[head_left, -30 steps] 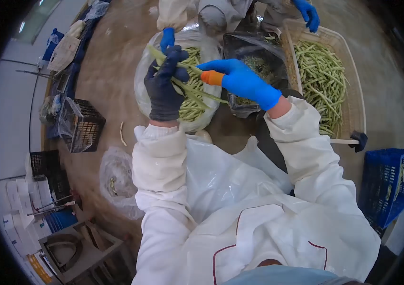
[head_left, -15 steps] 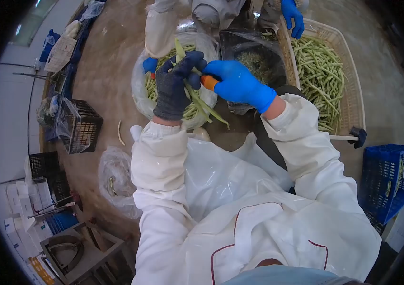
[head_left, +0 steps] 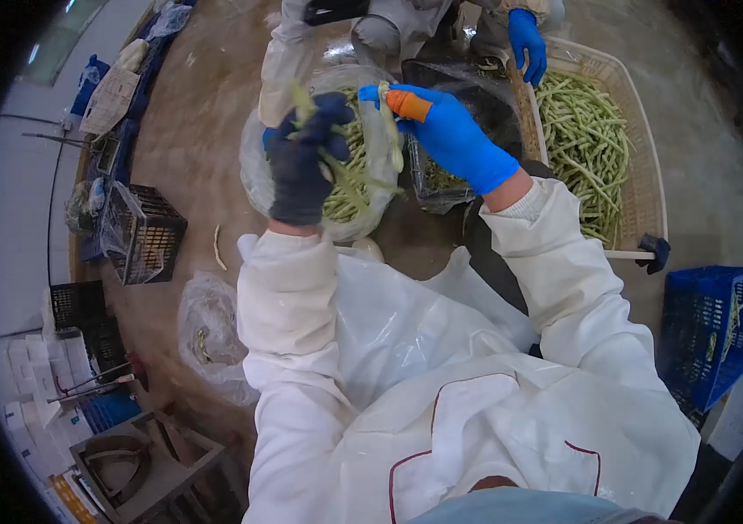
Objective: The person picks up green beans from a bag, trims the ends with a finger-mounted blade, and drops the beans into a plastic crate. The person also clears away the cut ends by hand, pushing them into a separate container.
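My left hand (head_left: pixel 306 162), in a dark glove, is closed around several green beans (head_left: pixel 350 179) whose ends stick out on both sides; it is blurred. In a blue glove, my right hand (head_left: pixel 459 140) pinches a single green bean (head_left: pixel 393 140) that hangs down from the fingertips. An orange cover (head_left: pixel 408 105) wraps one finger of that hand. Both hands are above a clear plastic bag (head_left: pixel 254 175) full of green beans, the left one hiding part of it.
A white crate (head_left: pixel 651 166) of beans stands at right, with a co-worker's blue-gloved hand (head_left: pixel 526 44) at its edge. Between it and the bag is a black lined crate (head_left: pixel 441 196). A blue crate (head_left: pixel 708 323) is far right; another plastic bag (head_left: pixel 214 323) lies left.
My hands have moved apart. The right has drawn one bean away, up and slightly right, while the left has shifted left with the rest. The co-worker's hand at the crate has moved slightly left.
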`<state>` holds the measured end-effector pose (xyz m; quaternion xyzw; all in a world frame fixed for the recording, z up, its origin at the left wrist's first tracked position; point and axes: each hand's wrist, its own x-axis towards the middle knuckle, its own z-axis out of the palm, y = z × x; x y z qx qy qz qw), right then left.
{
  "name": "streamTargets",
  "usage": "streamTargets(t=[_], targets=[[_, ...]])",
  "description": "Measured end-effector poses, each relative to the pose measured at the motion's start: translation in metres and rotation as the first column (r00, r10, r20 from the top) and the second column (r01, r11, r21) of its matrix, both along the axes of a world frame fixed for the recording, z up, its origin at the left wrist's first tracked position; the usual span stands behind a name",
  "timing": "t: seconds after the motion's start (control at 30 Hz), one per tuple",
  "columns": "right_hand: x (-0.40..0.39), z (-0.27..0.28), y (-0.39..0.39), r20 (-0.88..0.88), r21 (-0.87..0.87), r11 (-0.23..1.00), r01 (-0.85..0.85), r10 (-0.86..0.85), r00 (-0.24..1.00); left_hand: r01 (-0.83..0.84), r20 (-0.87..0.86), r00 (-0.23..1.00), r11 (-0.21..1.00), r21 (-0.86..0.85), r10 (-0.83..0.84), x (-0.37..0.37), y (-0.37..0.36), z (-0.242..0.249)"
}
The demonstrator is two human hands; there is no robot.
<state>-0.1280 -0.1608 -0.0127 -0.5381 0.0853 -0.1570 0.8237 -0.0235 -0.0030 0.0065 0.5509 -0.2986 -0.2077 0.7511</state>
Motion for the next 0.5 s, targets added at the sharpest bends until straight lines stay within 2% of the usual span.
streamTargets(t=[0.03,0.13,0.23,0.33,0.5], targets=[[-0.001,0.000,0.002,-0.016,-0.003,1.000,0.021,-0.021,1.000,-0.028,0.053,0.998,0.995,0.096,0.023,-0.005,-0.005,-0.003],[-0.003,0.004,0.006,0.063,0.095,0.995,-0.002,-0.004,0.998,0.032,0.044,0.998,0.970,0.241,-0.044,-0.022,-0.013,-0.007],[-0.004,0.004,0.000,0.049,-0.060,0.998,0.010,-0.007,0.999,0.067,-0.048,0.997,0.950,0.304,-0.055,-0.024,-0.011,0.002],[-0.009,0.012,-0.006,-0.014,-0.329,0.944,0.026,-0.032,0.999,0.081,-0.090,0.995,0.938,0.338,-0.053,-0.024,-0.011,0.009],[-0.011,0.009,-0.010,0.015,-0.334,0.942,0.015,-0.010,1.000,0.052,0.065,0.993,0.882,0.469,-0.093,-0.029,-0.012,0.006]])
